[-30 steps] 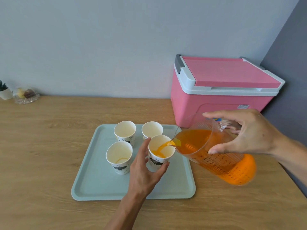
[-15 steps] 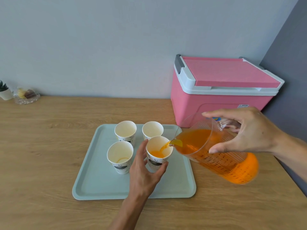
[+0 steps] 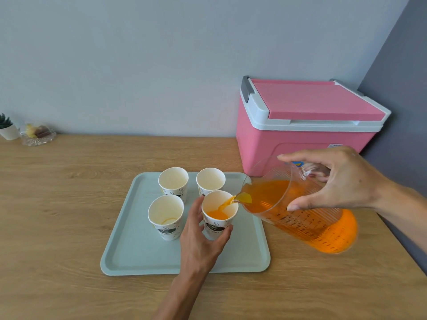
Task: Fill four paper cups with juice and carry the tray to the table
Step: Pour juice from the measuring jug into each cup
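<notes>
A pale green tray lies on the wooden counter with several white paper cups on it. My left hand grips the front right cup from the near side. Orange juice streams into that cup from a clear measuring jug, which my right hand holds tilted by its handle. The jug is well filled with juice. The front left cup holds only a trace of liquid at its bottom. The back left cup and back right cup look empty.
A pink cooler box with a white rim stands closed at the back right, against the wall corner. At the far left sit a small potted plant and a glass dish of sweets. The counter's right edge runs close by the jug.
The juice level in the front right cup has risen a little. Both hands and the jug have stayed almost where they were.
</notes>
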